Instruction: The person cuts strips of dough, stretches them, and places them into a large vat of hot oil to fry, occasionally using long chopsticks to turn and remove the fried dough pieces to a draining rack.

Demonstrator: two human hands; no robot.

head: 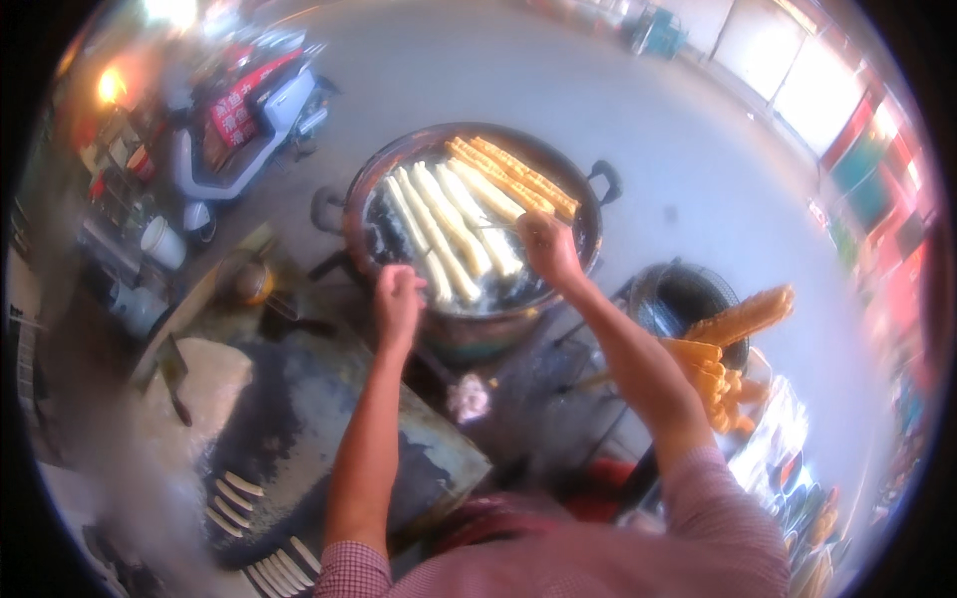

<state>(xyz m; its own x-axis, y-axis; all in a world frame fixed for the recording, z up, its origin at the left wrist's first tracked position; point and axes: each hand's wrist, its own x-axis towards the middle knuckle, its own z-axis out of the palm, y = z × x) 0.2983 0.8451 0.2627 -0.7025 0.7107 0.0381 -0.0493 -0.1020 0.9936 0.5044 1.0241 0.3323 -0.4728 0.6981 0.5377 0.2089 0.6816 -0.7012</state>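
Observation:
A wide round pan [359, 238] of hot oil stands before me. Several pale dough sticks [442, 217] float in it side by side, the oil frothing around them. Along the far right side lie golden fried dough sticks [516, 176]. My right hand [549, 245] is over the pan's right part, its fingers closed on a thin rod [493, 223] that reaches left across the dough. My left hand [398, 303] is curled at the near left rim, close to the ends of the pale sticks. Whether it grips a thin tool is too blurred to tell.
A worktable [314, 418] at left bears flattened dough [202, 381], a scraper [176, 377] and several raw dough strips [235, 504]. Right of the pan are a wire-mesh basket [649, 299] and a pile of fried dough sticks [718, 381]. A scooter [247, 142] stands beyond.

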